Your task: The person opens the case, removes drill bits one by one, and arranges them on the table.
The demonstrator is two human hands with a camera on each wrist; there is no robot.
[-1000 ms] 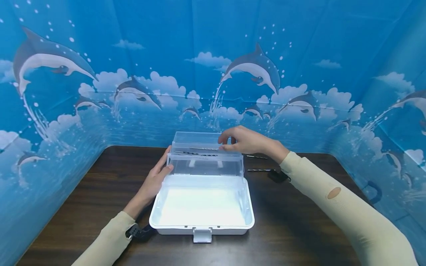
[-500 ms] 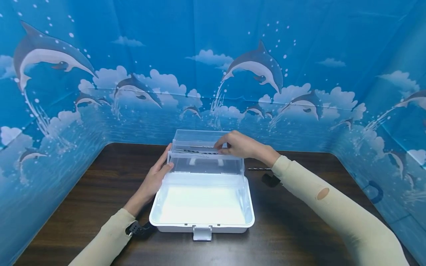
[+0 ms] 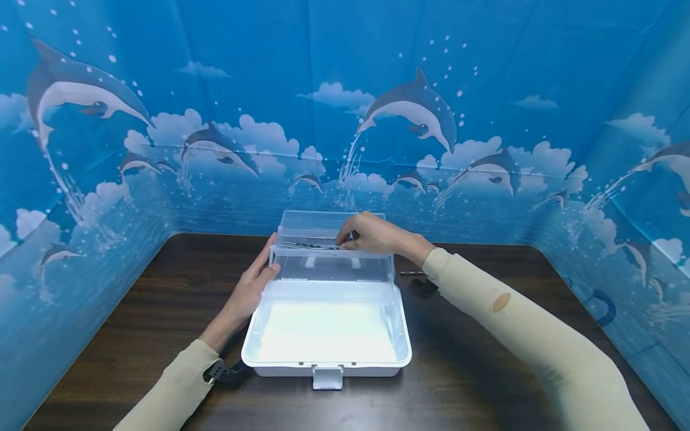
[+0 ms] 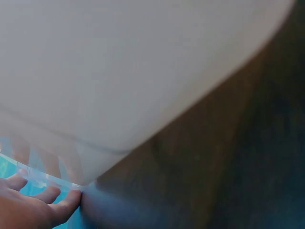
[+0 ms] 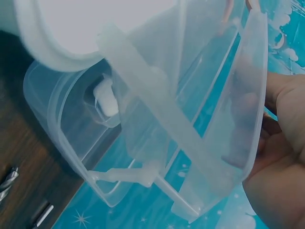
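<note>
A white plastic box stands on the table, its clear stepped trays raised at the back. Several drill bits, dark and silver, lie in an upper tray. My left hand rests against the trays' left side; in the left wrist view its fingers are nearly straight and touch the clear edge. My right hand reaches into the upper tray with bent fingers, at the bits' right ends. In the right wrist view those fingers show blurred through the tray wall, so a pinch cannot be made out.
A drill bit lies on the dark wooden table right of the box. Another metal shank shows near the table edge in the right wrist view. Behind the table hangs a blue dolphin curtain. A latch hangs at the box front.
My right hand has lowered into the upper tray and slid left along the drill bits, now covering their right ends. The left hand stays at the trays' side.
</note>
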